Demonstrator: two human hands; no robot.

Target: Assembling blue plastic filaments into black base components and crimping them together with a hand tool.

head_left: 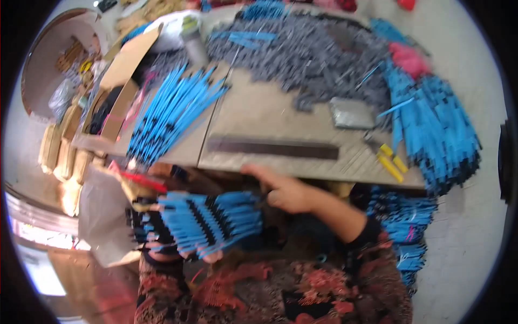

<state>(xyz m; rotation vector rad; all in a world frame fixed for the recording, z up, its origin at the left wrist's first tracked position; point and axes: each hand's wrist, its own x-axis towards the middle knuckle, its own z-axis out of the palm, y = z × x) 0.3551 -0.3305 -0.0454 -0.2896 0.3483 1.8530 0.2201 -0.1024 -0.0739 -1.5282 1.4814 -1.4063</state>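
Note:
A thick bundle of flat blue strips with black bands and black ends (210, 221) lies sideways in front of my body, below the table's front edge. My left hand (209, 256) is closed around it from underneath; most of that hand is hidden, with only fingertips showing at the lower edge. To the right of the bundle is my right hand (288, 191), index finger stretched out leftward near the table edge and the other fingers partly bent. Nothing shows in it. A long dark flat bar (272, 147) rests on the table just beyond.
More blue strips lie left (172, 116) and hang over the right corner (437, 124). A heap of grey pieces (324, 54) covers the back. Yellow-handled pliers (389, 162), a silvery block (352, 113), a bottle (194, 46) and an open cardboard box (120, 110) are on the table (253, 119).

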